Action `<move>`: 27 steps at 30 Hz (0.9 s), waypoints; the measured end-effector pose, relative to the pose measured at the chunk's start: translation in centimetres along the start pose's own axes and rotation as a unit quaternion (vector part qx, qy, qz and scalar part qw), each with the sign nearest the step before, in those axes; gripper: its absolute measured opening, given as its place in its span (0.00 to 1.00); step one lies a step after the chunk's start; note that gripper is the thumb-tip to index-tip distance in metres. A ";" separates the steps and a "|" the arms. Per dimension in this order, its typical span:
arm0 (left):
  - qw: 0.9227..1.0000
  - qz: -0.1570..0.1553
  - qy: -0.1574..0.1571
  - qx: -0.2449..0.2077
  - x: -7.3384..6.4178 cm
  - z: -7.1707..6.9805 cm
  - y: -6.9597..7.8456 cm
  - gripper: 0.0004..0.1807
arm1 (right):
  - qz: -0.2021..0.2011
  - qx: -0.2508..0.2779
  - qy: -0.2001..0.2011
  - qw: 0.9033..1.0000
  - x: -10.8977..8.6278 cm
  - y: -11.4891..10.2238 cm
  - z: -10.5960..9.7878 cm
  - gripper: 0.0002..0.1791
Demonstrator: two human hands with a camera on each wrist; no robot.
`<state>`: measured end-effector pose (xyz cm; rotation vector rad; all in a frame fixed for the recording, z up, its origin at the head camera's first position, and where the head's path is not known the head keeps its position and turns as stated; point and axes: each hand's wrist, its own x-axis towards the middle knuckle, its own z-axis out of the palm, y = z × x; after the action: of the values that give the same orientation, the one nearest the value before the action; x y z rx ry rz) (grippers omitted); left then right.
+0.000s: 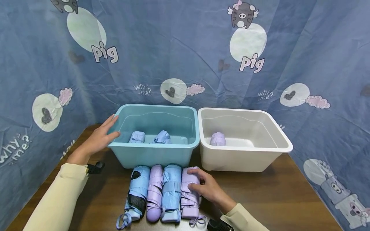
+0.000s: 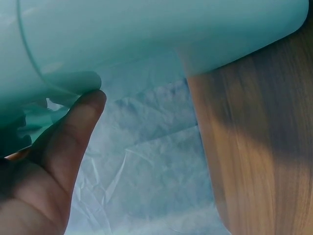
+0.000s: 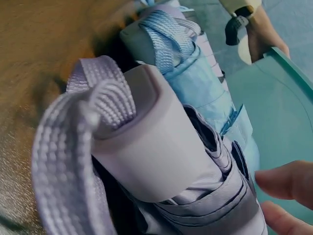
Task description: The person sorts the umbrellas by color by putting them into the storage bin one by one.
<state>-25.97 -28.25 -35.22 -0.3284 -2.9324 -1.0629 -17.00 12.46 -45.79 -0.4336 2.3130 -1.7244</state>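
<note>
Folded umbrellas lie side by side on the table. From the left they are a blue umbrella with dark patches (image 1: 137, 189), a rounded-end purple umbrella (image 1: 154, 192), a plain blue umbrella (image 1: 171, 192) and a purple umbrella with a wrist strap (image 1: 189, 205). My right hand (image 1: 211, 189) reaches over that last umbrella, thumb and fingers apart, fingertips at its surface; its handle (image 3: 151, 142) and strap fill the right wrist view. My left hand (image 1: 99, 139) rests at the left rim of the teal bin (image 1: 153, 157), fingers extended and thumb touching the rim.
Inside the teal bin are two blue umbrellas (image 1: 162, 137). A white bin (image 1: 234, 160) stands right beside it, with a purple umbrella (image 1: 218, 139) inside. Behind both bins hangs a blue printed cloth (image 1: 185, 51). The brown wooden table (image 1: 268, 192) extends right.
</note>
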 end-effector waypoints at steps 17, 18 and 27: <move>1.000 0.007 0.005 -0.007 0.2 0.3 0.0 0.41 | 0.049 0.076 0.016 0.996 -0.5 0.8 -2.0 0.29; 1.000 0.006 0.005 -0.007 0.2 0.2 0.0 0.41 | 0.052 0.078 0.017 0.995 -0.6 0.7 -2.1 0.29; 1.000 -0.004 0.003 -0.002 0.1 0.0 -0.1 0.42 | 0.050 0.089 0.015 0.995 -2.3 -0.6 -3.2 0.29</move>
<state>-26.11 -28.35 -35.28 -0.3121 -2.9289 -1.0688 -15.88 16.02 -44.26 -0.2565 2.1384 -1.8789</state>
